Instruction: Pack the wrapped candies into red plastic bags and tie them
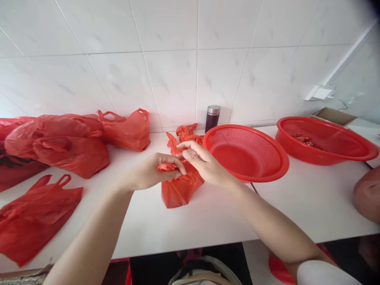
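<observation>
A red plastic bag (181,194) sits on the white table in front of me, its lower part bulging with contents I cannot see. My left hand (156,170) is closed around the gathered top of this bag, and a bunched bit of red plastic shows inside its fingers. Just to the right, my right hand (203,160) is held over the bag's top with fingers stretched out and apart. Its fingertips come close to the left hand, and whether they touch the plastic is hidden. Behind both hands lies crumpled red plastic (186,133).
A red perforated basket (277,164) stands right of my hands, with a red basin (308,156) holding small items beyond it. By the tiled wall is a dark flask (211,118). Filled red bags (80,152) crowd the left; a flat red bag (44,209) lies nearer. Another person's arm (368,194) shows at right.
</observation>
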Action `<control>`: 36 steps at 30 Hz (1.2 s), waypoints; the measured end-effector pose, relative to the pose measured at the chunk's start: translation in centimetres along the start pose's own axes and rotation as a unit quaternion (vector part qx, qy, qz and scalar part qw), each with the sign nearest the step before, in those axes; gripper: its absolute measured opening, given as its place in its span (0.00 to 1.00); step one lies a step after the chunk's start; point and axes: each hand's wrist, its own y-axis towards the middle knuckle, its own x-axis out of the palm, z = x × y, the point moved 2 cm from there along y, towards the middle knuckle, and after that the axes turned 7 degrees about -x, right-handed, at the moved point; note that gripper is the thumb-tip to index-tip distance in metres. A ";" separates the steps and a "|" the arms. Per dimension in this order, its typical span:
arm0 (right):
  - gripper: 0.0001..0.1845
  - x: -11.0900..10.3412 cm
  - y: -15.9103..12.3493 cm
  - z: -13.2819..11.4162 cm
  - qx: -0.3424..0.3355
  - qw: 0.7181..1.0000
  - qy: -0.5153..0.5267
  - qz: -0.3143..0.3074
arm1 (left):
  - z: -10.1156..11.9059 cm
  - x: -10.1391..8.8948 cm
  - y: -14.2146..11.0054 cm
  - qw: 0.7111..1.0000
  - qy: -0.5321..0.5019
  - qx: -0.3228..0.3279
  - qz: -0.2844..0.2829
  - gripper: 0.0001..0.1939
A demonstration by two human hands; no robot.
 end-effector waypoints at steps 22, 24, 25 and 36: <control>0.22 1.4 -7.0 10.4 0.171 0.947 0.015 0.271 | -13.9 7.6 -6.2 0.895 -0.087 -0.173 0.401 0.20; 0.21 1.9 -7.7 11.6 0.185 0.941 -0.005 0.283 | -14.9 8.7 -6.6 0.887 -0.106 -0.190 0.408 0.21; 0.19 2.2 -7.7 11.7 0.184 0.942 -0.018 0.281 | -14.9 9.2 -6.4 0.883 -0.113 -0.190 0.415 0.22; 0.15 4.3 -7.4 11.3 0.190 0.958 -0.170 0.128 | -12.4 9.6 0.7 0.939 0.021 -0.167 0.301 0.15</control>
